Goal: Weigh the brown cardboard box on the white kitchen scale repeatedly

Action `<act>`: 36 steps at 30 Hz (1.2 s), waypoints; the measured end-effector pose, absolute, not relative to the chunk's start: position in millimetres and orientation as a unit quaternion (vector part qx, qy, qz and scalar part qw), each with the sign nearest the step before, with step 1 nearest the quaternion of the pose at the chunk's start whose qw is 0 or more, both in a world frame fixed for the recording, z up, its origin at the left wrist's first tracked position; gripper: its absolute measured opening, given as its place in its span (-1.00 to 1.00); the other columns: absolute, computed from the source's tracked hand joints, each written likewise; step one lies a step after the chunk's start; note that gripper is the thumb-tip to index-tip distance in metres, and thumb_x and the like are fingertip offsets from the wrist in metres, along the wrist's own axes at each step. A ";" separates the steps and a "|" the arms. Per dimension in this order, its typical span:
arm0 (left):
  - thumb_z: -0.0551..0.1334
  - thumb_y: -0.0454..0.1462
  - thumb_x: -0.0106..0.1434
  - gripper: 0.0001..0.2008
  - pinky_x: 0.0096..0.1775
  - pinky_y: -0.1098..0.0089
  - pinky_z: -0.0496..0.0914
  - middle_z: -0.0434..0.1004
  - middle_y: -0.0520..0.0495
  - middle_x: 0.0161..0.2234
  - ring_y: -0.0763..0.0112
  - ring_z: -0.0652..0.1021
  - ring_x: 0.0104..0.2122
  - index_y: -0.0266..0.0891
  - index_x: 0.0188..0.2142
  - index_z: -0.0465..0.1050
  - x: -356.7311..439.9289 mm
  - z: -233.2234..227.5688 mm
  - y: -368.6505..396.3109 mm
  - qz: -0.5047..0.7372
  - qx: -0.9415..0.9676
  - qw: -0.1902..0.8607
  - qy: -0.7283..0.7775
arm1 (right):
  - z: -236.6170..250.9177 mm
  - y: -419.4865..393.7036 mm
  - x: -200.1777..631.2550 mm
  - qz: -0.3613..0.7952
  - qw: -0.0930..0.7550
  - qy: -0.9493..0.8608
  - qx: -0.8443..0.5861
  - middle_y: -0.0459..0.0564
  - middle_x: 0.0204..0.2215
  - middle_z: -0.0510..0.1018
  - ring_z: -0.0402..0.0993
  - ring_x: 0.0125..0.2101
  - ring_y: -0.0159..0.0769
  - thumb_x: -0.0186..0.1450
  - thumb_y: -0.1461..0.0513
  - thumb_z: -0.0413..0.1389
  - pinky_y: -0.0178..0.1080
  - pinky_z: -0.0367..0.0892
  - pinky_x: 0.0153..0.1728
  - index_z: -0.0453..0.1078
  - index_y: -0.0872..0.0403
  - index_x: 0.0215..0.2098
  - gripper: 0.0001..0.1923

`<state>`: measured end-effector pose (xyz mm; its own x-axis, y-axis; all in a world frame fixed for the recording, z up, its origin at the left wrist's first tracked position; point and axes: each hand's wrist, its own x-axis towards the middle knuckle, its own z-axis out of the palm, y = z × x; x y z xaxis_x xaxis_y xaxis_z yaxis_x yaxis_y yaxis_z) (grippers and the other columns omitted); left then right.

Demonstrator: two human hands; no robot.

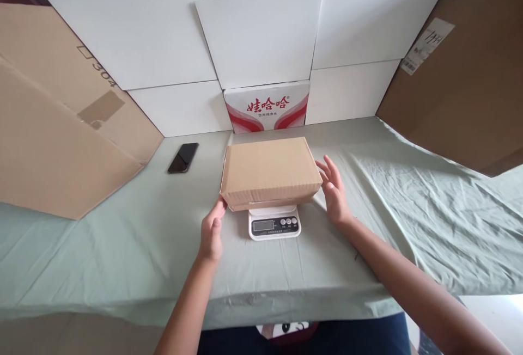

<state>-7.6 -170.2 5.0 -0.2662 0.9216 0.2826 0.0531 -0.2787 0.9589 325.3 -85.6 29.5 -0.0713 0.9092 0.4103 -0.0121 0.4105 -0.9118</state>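
Observation:
A closed brown cardboard box (267,170) sits over a small white kitchen scale (274,227), hiding its weighing plate. The front panel of the scale, with a dark display and several round buttons, sticks out below the box. At the lower left corner of the box, my left hand (212,231) has its fingers partly under the edge and its thumb raised. My right hand (333,191) is beside the right end, fingers spread and their tips at or very near the side. Whether the box rests fully on the scale cannot be made out.
A black phone (183,158) lies to the left on the green cloth (134,240). White boxes (261,36) are stacked at the back, with a red-and-white printed carton (267,107) among them. Large brown cardboard panels stand at left (53,126) and right (461,88).

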 end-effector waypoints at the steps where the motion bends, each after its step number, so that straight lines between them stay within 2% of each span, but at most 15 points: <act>1: 0.19 0.29 0.29 -0.15 0.39 -0.06 0.28 0.48 -0.40 0.31 -0.20 0.36 0.41 -0.29 0.28 0.51 -6.3 4.2 -172.8 0.621 0.499 0.348 0.494 | 31.2 -90.3 323.6 0.397 0.570 -0.623 -0.360 -0.02 0.47 0.27 0.22 0.45 0.15 0.43 -0.23 0.01 0.32 0.24 0.40 0.02 -0.33 0.50 -0.26; 6: 0.19 0.30 0.29 -0.14 0.37 -0.10 0.29 0.51 -0.41 0.29 -0.22 0.41 0.37 -0.29 0.30 0.50 -2.0 21.6 -159.8 0.636 0.491 0.343 0.487 | 59.6 -91.1 308.7 0.370 0.548 -0.656 -0.363 -0.12 0.54 0.11 0.05 0.53 0.07 0.44 -0.19 0.04 0.21 0.12 0.50 -0.02 -0.31 0.52 -0.24; 10: 0.18 0.24 0.35 -0.25 0.39 -0.05 0.26 0.48 -0.36 0.33 -0.11 0.38 0.40 -0.23 0.27 0.52 4.2 49.9 -108.2 0.660 0.484 0.336 0.465 | 76.9 -54.6 292.1 0.348 0.567 -0.657 -0.355 -0.15 0.56 0.07 -0.07 0.56 0.01 0.45 -0.18 0.02 0.14 0.03 0.54 -0.06 -0.26 0.53 -0.23; 12: 0.22 0.23 0.32 -0.27 0.40 -0.03 0.25 0.51 -0.34 0.30 -0.07 0.42 0.38 -0.23 0.22 0.55 10.8 54.6 -78.5 0.659 0.467 0.360 0.467 | 72.2 -32.2 284.2 0.349 0.587 -0.643 -0.347 -0.16 0.57 0.05 -0.08 0.57 -0.02 0.43 -0.16 0.02 0.12 -0.05 0.57 -0.03 -0.22 0.53 -0.22; 17: 0.22 0.34 0.21 -0.18 0.38 -0.06 0.29 0.55 -0.40 0.26 -0.11 0.45 0.35 -0.27 0.12 0.56 26.7 33.8 -37.9 0.653 0.405 0.401 0.499 | 41.3 0.1 276.4 0.360 0.607 -0.594 -0.385 -0.12 0.57 0.06 -0.15 0.58 -0.04 0.36 -0.15 0.06 0.16 -0.24 0.59 0.04 -0.15 0.50 -0.19; 22: 0.22 0.29 0.28 -0.25 0.39 -0.03 0.28 0.54 -0.34 0.27 -0.11 0.40 0.39 -0.26 0.12 0.58 28.4 19.7 -38.6 0.643 0.431 0.404 0.488 | 30.1 4.3 282.6 0.354 0.587 -0.600 -0.412 -0.17 0.55 0.07 -0.08 0.57 -0.11 0.38 -0.13 0.02 0.12 -0.19 0.59 0.00 -0.21 0.51 -0.21; 25: 0.20 0.24 0.33 -0.30 0.39 0.00 0.28 0.53 -0.33 0.29 -0.06 0.41 0.39 -0.26 0.15 0.58 23.9 20.8 -38.7 0.647 0.423 0.396 0.495 | 29.5 4.4 285.3 0.346 0.572 -0.614 -0.420 -0.16 0.58 -0.01 -0.14 0.58 -0.10 0.40 -0.16 0.00 0.12 -0.19 0.59 -0.06 -0.18 0.54 -0.18; 27: 0.20 0.19 0.36 -0.33 0.39 0.05 0.27 0.47 -0.33 0.33 -0.01 0.40 0.40 -0.26 0.18 0.57 19.3 22.2 -37.0 0.658 0.400 0.391 0.505 | 28.7 3.5 286.5 0.348 0.572 -0.612 -0.420 -0.09 0.60 -0.05 -0.15 0.58 -0.07 0.41 -0.17 -0.01 0.13 -0.15 0.58 -0.12 -0.12 0.56 -0.13; 31: 0.16 0.10 0.42 -0.38 0.40 0.12 0.26 0.37 -0.33 0.40 0.07 0.38 0.41 -0.27 0.24 0.52 10.5 23.9 -33.6 0.675 0.352 0.404 0.506 | 28.0 -0.4 287.7 0.404 0.568 -0.580 -0.422 0.08 0.55 0.12 0.02 0.55 -0.02 0.41 -0.20 -0.01 0.20 -0.01 0.53 -0.25 -0.07 0.59 -0.06; 36: 0.18 0.09 0.43 -0.41 0.37 0.11 0.30 0.43 -0.34 0.36 0.04 0.42 0.38 -0.28 0.21 0.54 11.7 23.1 -31.5 0.654 0.350 0.442 0.504 | 29.4 -3.1 286.9 0.413 0.563 -0.591 -0.403 0.03 0.59 -0.02 -0.10 0.58 -0.07 0.40 -0.18 0.04 0.15 -0.13 0.57 -0.36 -0.05 0.60 0.02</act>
<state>11.7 -31.5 23.1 -0.3637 0.9314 0.0125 -0.2264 -0.1014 0.9688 286.9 -3.1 29.4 -0.0414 0.9420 0.3331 0.0108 0.3338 -0.9426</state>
